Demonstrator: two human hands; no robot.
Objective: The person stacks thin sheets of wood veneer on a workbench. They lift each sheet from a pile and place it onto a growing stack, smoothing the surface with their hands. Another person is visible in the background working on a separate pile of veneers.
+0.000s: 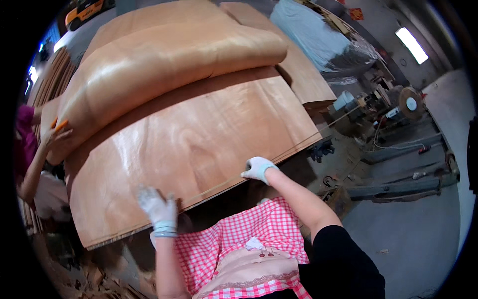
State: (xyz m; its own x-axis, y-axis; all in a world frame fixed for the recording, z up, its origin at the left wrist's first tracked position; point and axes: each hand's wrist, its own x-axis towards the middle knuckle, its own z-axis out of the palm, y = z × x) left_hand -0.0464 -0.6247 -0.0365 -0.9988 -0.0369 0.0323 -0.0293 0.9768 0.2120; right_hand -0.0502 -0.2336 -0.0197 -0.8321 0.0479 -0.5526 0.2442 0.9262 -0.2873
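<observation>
Main thing rn is a wide, reddish-tan sheet of thin wood (234,129), lying flat on top of a low stack w/ its long front edge facing the person. Its face is showing swirly, wavy grain, w/ a darker brown patch around the middle and pale shiny streaks where light's catching it. The near-left edge is looking rough and layered.

A thin, straight tan strip (216,188) is running along that front edge and on past the sheet's R end.

L hand (158,207), in a white glove, is hovering over or resting on the sheet near the front edge, fingers spread wide. It's blurry, so can't tell if it's touching. R hand (258,169), also white-gloved, is sitting at the front edge right by the strip, fingers curled in; can't tell if it's actually pinching anything.

Behind, a big glossy tan wood sheet curled into a fat roll (169,57) is bulging across the back half, casting a dark shadow. Far left, a co-worker's bare hand (59,137) is touching the roll's end w/ a small orange object (61,125) at the fingers.
</observation>
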